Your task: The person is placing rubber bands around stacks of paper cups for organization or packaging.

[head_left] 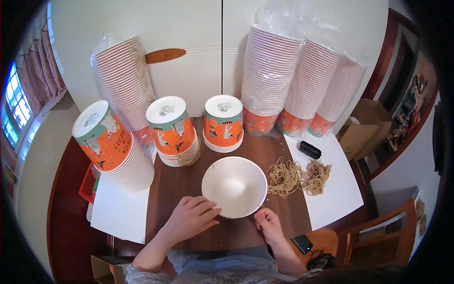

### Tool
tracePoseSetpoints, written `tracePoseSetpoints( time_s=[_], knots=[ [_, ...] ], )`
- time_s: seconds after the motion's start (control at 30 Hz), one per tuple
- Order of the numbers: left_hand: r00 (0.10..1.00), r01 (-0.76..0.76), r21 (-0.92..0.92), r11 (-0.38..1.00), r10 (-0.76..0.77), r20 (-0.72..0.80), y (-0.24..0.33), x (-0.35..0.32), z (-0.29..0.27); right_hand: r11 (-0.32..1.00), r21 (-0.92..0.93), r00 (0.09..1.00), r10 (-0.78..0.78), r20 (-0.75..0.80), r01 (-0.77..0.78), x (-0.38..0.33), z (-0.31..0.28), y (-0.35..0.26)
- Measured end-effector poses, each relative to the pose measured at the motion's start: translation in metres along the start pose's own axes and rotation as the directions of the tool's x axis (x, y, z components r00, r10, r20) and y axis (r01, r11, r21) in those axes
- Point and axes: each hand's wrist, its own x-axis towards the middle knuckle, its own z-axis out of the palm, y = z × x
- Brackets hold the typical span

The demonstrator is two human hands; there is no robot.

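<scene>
Paper bowl: white, round, upright and empty, lower centre of the frame on the dark wooden table. Left hand grips its near-left rim, fingers curled against the wall. Right hand pinches the near-right rim.

Upside-down bowl stacks, upper left to centre: three, orange and teal printed walls with pale animal figures, white bases uppermost.

Bagged bowl stacks, upper right: three tall columns in clear plastic, orange print at the foot; a fourth bagged stack upper left.

Rubber bands: two tan heaps, right of the bowl.

White sheets: flat, at both table sides.
</scene>
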Motion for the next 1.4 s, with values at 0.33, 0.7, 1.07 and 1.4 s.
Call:
tracePoseSetpoints(
  time_s=[0.33,0.7,1.07,1.4],
  knots=[
    [0.999,-0.021,-0.153,0.988,0.013,-0.052,-0.031,-0.005,0.017,0.976,-0.109,0.982,-0.187,0.002,0.186,0.013,-0.005,-0.006],
    [0.750,0.043,-0.863,0.503,-0.587,-0.305,-0.040,-0.028,0.043,0.952,0.184,0.942,-0.278,0.190,0.244,0.023,0.017,-0.024],
    [0.951,-0.014,-0.627,0.779,-0.184,-0.250,-0.034,-0.011,0.036,0.780,0.622,0.917,-0.299,0.263,0.076,0.048,0.039,-0.018],
    [0.980,-0.084,-0.203,0.976,0.043,-0.197,-0.027,0.009,-0.004,0.713,0.654,0.878,-0.453,0.154,0.252,0.085,0.039,-0.027]
  ],
)
